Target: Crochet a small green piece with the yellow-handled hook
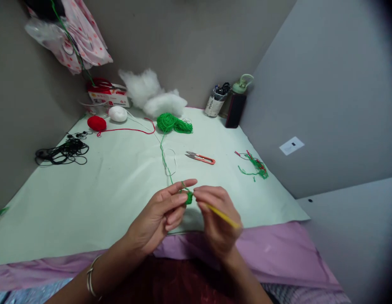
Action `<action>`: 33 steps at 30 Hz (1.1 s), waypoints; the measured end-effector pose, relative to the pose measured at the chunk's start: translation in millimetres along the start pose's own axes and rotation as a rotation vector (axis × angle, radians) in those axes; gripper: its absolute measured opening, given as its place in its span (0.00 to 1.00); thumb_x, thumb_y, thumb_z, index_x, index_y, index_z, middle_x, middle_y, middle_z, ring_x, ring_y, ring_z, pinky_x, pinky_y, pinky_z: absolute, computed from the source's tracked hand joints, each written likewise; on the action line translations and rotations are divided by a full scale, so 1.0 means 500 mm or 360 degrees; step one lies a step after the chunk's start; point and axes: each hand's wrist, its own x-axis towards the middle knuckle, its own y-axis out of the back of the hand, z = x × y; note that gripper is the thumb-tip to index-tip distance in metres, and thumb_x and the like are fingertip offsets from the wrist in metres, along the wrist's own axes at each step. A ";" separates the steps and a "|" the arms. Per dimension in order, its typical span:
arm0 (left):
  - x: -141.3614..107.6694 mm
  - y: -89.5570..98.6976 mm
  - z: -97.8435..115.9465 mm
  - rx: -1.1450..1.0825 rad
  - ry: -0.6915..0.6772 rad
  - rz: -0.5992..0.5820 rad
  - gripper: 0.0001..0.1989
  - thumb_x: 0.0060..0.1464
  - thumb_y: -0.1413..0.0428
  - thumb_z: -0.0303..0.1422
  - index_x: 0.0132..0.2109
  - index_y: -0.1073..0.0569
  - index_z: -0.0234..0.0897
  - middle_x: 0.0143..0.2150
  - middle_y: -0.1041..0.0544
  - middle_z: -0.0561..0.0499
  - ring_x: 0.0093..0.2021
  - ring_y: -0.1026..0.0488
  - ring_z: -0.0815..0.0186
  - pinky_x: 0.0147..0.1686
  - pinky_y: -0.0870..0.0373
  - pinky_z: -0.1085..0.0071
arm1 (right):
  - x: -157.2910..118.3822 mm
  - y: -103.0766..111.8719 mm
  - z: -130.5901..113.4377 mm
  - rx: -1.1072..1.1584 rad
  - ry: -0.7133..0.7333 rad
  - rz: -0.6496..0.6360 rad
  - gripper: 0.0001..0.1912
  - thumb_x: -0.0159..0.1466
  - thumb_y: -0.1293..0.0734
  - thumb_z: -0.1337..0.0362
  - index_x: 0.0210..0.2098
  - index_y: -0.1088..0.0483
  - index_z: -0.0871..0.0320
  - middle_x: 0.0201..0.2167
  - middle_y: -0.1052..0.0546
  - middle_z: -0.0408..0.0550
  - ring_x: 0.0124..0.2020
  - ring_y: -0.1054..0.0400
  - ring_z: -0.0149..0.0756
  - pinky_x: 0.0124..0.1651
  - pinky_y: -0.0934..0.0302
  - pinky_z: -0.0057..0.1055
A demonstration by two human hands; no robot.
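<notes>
Between thumb and fingers, my left hand (pixel 166 207) pinches a small green crochet piece (pixel 189 197), with green yarn looped over its raised index finger. My right hand (pixel 219 215) grips a crochet hook (pixel 226 217) by its yellow handle, the tip at the crochet piece's edge. That tip is too small to make out clearly. A strand of green yarn (pixel 164 158) runs from the table up to my left hand, coming from the green yarn ball (pixel 166 122) farther back.
Orange thread snips (pixel 200 158) lie beyond my hands. Green and red yarn scraps (pixel 257 165) are at right, a black cord (pixel 64 151) at left. Red (pixel 96 123) and white yarn balls (pixel 118 113), white stuffing (pixel 151 95), a pen cup (pixel 214 104) and a bottle (pixel 242 85) stand behind.
</notes>
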 end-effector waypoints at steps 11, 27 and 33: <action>-0.001 0.008 -0.015 0.0308 -0.0320 -0.0059 0.15 0.61 0.32 0.33 0.55 0.16 0.43 0.32 0.20 0.53 0.31 0.23 0.72 0.37 0.26 0.77 | 0.011 -0.021 -0.002 0.0851 -0.0782 0.0107 0.07 0.72 0.29 0.60 0.41 0.17 0.50 0.36 0.17 0.45 0.33 0.26 0.30 0.35 0.32 0.28; -0.007 0.022 0.000 0.0522 -0.0406 0.0003 0.14 0.59 0.32 0.30 0.52 0.14 0.47 0.38 0.25 0.53 0.35 0.28 0.71 0.34 0.26 0.78 | 0.006 0.009 -0.018 0.0568 -0.0547 -0.0058 0.13 0.78 0.39 0.65 0.46 0.22 0.51 0.40 0.16 0.45 0.34 0.22 0.32 0.41 0.26 0.33; -0.009 0.000 -0.011 0.0336 -0.0338 0.0138 0.23 0.55 0.28 0.31 0.58 0.18 0.44 0.33 0.27 0.56 0.23 0.39 0.78 0.20 0.38 0.82 | -0.012 0.008 -0.002 -0.0375 0.0359 -0.0234 0.17 0.73 0.33 0.70 0.58 0.24 0.49 0.45 0.16 0.51 0.45 0.19 0.41 0.42 0.23 0.36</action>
